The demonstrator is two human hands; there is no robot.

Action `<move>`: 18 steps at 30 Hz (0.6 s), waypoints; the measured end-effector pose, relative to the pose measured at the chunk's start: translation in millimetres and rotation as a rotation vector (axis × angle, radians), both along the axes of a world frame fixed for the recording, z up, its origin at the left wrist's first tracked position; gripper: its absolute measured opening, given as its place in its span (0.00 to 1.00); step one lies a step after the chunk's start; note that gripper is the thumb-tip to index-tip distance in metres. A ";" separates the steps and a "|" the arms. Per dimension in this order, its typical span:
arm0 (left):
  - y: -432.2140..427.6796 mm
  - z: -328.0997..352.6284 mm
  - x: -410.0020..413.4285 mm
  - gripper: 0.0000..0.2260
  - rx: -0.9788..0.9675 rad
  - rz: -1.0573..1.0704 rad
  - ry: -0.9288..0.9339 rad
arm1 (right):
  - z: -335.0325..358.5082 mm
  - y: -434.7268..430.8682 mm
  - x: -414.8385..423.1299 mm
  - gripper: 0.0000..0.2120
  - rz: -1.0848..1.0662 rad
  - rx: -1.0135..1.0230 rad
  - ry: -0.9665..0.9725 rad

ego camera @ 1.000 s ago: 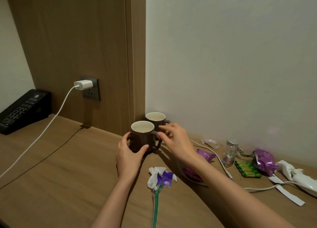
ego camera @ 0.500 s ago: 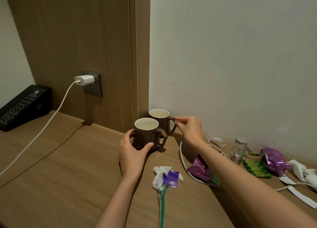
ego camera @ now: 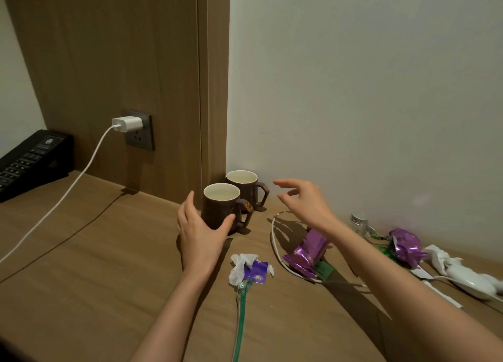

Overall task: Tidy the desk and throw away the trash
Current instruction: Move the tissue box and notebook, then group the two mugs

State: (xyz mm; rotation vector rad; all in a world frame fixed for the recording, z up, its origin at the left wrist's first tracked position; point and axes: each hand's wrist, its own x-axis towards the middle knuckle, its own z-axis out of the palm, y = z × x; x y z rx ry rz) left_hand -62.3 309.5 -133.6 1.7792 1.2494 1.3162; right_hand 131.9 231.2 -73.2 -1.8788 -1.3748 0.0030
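Observation:
Two brown mugs stand in the desk's back corner: the front mug (ego camera: 217, 210) and the back mug (ego camera: 246, 190), handles to the right. My left hand (ego camera: 200, 234) cups the front mug from the near side; its thumb touches the mug's right side and its fingers stand just off the left side. My right hand (ego camera: 304, 204) hovers open to the right of the back mug's handle, touching nothing. Trash lies on the desk (ego camera: 95, 266): a crumpled tissue with a purple wrapper (ego camera: 250, 269), a green strip (ego camera: 241, 321), and a purple foil wrapper (ego camera: 307, 250).
A second purple wrapper (ego camera: 405, 243), a small glass jar (ego camera: 359, 221), a white cable (ego camera: 274, 242) and a white device (ego camera: 468, 277) lie at the right by the wall. A white charger (ego camera: 126, 123) is plugged in at left; its cord crosses the desk. A black phone (ego camera: 27, 163) sits far left.
My right hand has let go of the back mug's handle and pulled away to the right. My left hand has loosened around the front mug.

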 end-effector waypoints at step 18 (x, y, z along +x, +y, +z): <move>-120.3 7.6 -41.3 0.29 0.024 -0.204 0.425 | -33.5 -176.7 -5.1 0.16 -0.037 -0.214 -0.221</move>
